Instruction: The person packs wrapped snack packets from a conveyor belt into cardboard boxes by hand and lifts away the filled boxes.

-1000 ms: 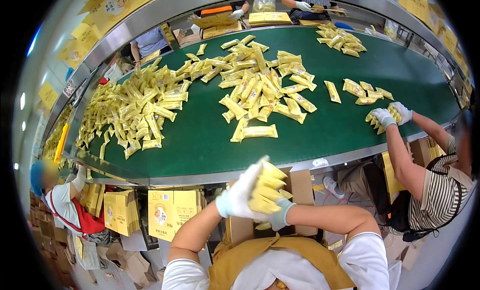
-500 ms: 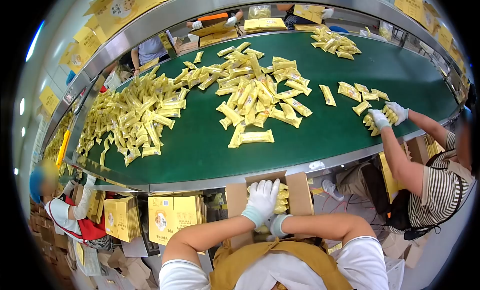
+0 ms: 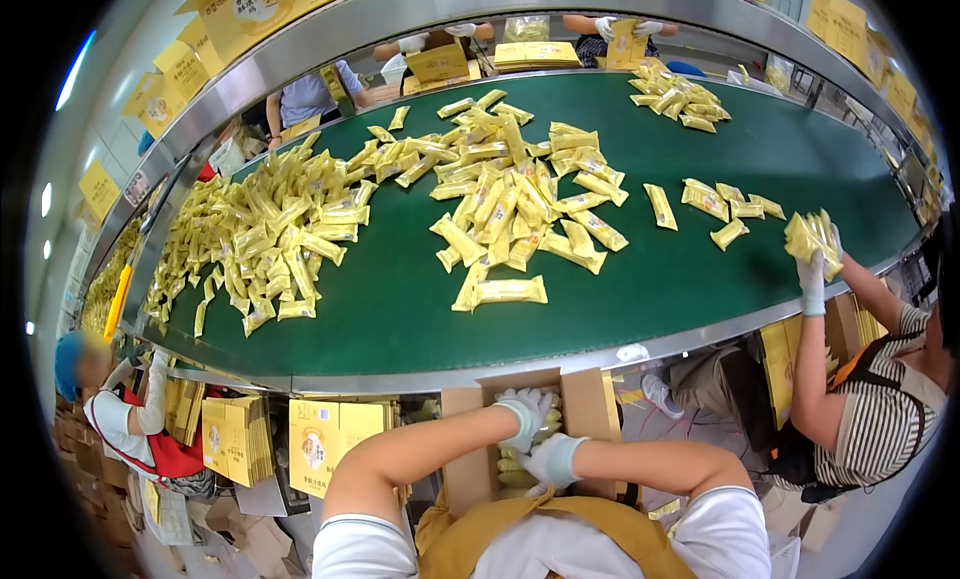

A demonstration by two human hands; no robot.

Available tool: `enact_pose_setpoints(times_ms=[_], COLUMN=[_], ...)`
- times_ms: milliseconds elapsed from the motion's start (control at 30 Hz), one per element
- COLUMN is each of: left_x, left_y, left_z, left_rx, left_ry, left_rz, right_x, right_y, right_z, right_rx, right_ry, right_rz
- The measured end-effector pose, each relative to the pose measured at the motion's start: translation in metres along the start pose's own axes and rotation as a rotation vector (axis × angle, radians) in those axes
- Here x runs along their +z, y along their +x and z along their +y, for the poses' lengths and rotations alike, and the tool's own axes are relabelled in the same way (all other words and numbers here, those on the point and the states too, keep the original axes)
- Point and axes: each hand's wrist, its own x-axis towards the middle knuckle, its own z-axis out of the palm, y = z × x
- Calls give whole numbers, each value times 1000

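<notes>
An open cardboard box (image 3: 468,457) stands against my front, below the conveyor's near edge, with yellow packets (image 3: 512,471) inside. Both my hands are in it, in white gloves with pale blue cuffs. My left hand (image 3: 530,416) is at the far side, its fingers bent down around packets and the tips hidden. Nearer to me, my right hand (image 3: 552,461) is closed against packets, its fingers pointing left and partly hidden. Beyond the box, a loose pile of yellow packets (image 3: 505,194) lies on the green conveyor belt (image 3: 400,324).
A bigger packet heap (image 3: 265,224) covers the belt's left side. Folded yellow cartons (image 3: 330,444) stand left of my box. At right, a co-worker in a striped shirt (image 3: 870,399) holds a bunch of packets (image 3: 812,241). Another person (image 3: 135,419) works at left. A metal rail (image 3: 480,371) edges the belt.
My left hand has gone from lying spread over the packets to bending down inside the box. My right hand has come up into view. The right co-worker has lifted packets off the belt.
</notes>
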Motion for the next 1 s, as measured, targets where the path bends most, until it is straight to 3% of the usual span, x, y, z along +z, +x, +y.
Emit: enact_pose_setpoints(times_ms=[33,67,100,133,167,200,233,267,300,333,433,533,633,767,1000], left_x=[-4,-39,-68,-68,-86,-100,-100,-103,-113,-115,-120,-138,-146,-123,-74], left_y=[-9,-40,-64,-77,-97,-110,-99,-88,-77,-55,17,44,55,66,21], left_z=[-9,-17,-36,-65,-85,-99,-124,-141,-148,-157,-182,-179,-189,-210,-191], left_rx=[63,102,281,470,500,542,541,379,45,-104,-534,-755,-686,-500,-193], left_ry=[16,-120,-308,-657,-773,-948,-903,-965,-943,-720,-571,-442,-335,-256,-52], left_rz=[-22,-135,-155,-28,85,208,420,524,645,871,809,745,666,753,815], right_x=[-29,-43,-51,-64,-77,-90,-101,-111,-118,-125,-142,-185,-209,-196,-115], right_y=[-24,-42,-61,-81,-97,-103,-105,-98,-84,-66,4,26,47,55,29], right_z=[7,23,43,62,83,105,127,152,179,205,272,254,247,252,234], right_rx=[-69,-203,-339,-359,-375,-241,-99,60,222,338,590,758,775,702,407], right_ry=[126,329,533,639,740,774,801,659,510,452,383,396,370,290,62], right_rz=[-52,71,195,411,629,806,980,1111,1232,1210,1076,928,889,929,1155])
